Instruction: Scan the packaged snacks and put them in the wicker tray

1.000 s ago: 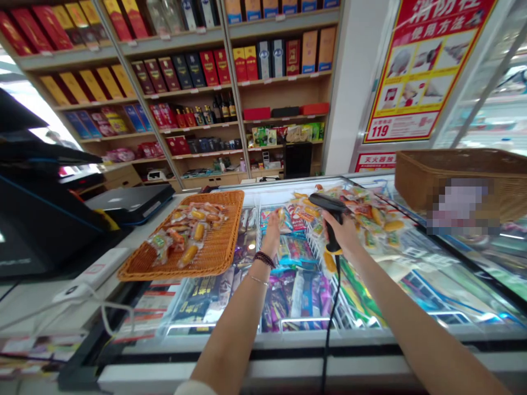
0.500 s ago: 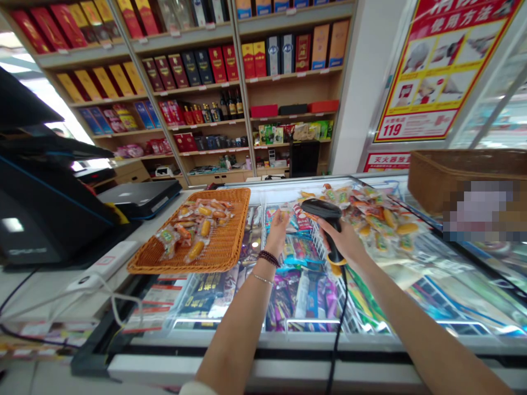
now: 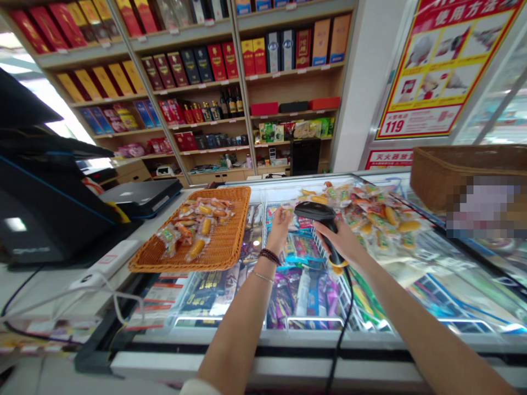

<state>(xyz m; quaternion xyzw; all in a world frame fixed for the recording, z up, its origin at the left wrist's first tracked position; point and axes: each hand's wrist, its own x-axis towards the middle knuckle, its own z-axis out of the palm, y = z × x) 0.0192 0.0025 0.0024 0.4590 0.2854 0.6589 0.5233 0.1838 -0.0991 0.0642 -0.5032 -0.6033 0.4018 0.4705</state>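
Observation:
My right hand is wrapped round the grip of a black barcode scanner, whose head points left toward my left hand. The fingers of that left hand are closed in a pinch on a small packet in clear plastic; most of it is hidden. Left of it, an orange wicker basket holds several wrapped sausage snacks. To the right of the scanner, a pile of similar wrapped snacks lies on the freezer's glass top. The scanner's black cable hangs down toward me.
Beneath both hands is a chest freezer with packaged goods under its glass. A brown basket stands at right. At left are a dark checkout machine, a flat black device and white cables. Stocked shelves line the back.
The scanner has shifted slightly left and down, closer to my left hand, and its cable has swung right. My left hand stays nearly in place.

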